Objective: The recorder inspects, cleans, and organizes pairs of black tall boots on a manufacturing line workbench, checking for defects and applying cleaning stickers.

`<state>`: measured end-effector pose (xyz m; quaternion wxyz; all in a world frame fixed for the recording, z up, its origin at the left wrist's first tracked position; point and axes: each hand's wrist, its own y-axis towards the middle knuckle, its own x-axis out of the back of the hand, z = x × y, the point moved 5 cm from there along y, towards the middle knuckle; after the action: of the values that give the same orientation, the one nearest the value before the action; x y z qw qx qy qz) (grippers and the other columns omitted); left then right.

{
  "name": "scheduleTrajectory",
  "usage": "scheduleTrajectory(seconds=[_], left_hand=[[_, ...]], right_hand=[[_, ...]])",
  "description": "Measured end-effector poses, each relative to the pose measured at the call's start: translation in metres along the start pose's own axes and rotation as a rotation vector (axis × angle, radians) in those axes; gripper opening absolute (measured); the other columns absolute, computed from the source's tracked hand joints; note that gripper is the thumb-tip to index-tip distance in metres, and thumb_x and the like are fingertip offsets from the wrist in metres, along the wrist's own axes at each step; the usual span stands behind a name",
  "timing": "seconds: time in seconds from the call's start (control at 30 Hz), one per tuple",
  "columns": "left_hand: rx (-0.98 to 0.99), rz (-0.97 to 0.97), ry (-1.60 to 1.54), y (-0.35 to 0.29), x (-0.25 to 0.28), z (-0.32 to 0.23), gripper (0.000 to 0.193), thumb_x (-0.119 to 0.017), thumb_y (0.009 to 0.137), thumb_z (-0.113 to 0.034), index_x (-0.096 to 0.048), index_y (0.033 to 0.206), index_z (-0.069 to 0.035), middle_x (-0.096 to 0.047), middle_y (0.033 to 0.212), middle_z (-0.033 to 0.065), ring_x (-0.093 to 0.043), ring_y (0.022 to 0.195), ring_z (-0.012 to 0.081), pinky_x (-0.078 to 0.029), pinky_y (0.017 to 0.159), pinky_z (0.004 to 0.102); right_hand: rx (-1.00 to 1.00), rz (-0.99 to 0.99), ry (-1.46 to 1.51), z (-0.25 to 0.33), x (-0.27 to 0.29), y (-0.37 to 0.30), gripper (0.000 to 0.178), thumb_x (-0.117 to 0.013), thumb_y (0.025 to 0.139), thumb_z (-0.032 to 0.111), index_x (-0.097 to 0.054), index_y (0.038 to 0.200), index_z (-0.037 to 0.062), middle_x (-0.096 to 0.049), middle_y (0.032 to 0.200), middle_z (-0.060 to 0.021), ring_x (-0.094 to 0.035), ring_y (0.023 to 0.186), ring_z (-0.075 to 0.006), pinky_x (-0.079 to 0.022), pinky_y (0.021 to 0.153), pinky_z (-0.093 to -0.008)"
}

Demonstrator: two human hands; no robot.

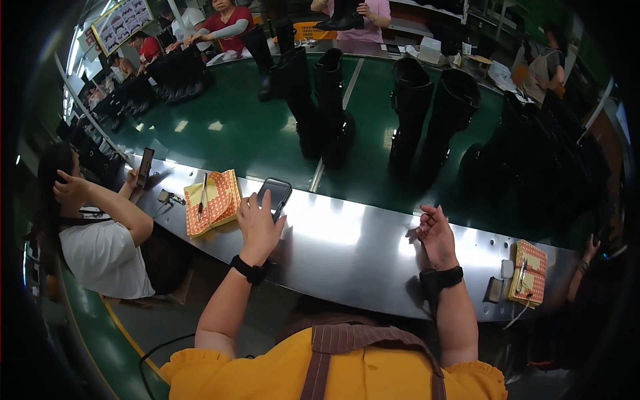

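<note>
My left hand (261, 227) is over the metal ledge with its fingers spread. Its fingertips overlap the lower edge of a dark smartphone (275, 192) lying flat; I cannot tell whether they touch it. Left of this hand lies a yellow and orange patterned notebook (223, 208) with a pen (202, 197) on top. My right hand (437, 239) is raised above the ledge farther right, its fingers loosely curled and partly apart, with nothing seen in them. Each wrist wears a black band. Beyond the hands, tall black boots (408, 110) stand upright on the green surface.
The shiny metal ledge (333, 257) runs along the green conveyor belt (243, 127). At right lie another patterned notebook (531, 257) and a small grey block (493, 290). A seated person (107, 247) at left holds a phone (145, 167). More dark boots (180, 77) and people line the far side.
</note>
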<state>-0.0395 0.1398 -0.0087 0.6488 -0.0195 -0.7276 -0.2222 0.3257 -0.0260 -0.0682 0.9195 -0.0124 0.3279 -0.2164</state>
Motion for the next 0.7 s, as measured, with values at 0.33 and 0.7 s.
scheduleTrajectory(seconds=[0.33, 0.7], left_hand=[[-0.465, 0.033, -0.686, 0.1, 0.012, -0.241, 0.076, -0.081, 0.07, -0.051, -0.058, 0.135, -0.018, -0.017, 0.15, 0.0388, -0.019, 0.139, 0.0541, -0.024, 0.113, 0.0551], [-0.241, -0.167, -0.892, 0.132, 0.03, -0.31, 0.027, -0.065, 0.087, -0.031, -0.074, 0.093, -0.007, -0.063, 0.103, 0.0211, -0.065, 0.084, 0.0401, -0.053, 0.073, 0.048]], right_hand=[[-0.068, -0.071, 0.17, -0.002, 0.017, 0.005, 0.038, -0.049, 0.102, 0.041, -0.063, 0.104, 0.0051, -0.051, 0.079, 0.0013, -0.047, 0.07, -0.0095, -0.043, 0.069, -0.0263], [0.313, -0.152, -0.607, 0.03, -0.004, -0.009, 0.073, -0.075, 0.085, 0.029, -0.039, 0.142, 0.003, -0.047, 0.128, -0.0125, -0.053, 0.109, -0.0219, -0.046, 0.093, -0.0356]])
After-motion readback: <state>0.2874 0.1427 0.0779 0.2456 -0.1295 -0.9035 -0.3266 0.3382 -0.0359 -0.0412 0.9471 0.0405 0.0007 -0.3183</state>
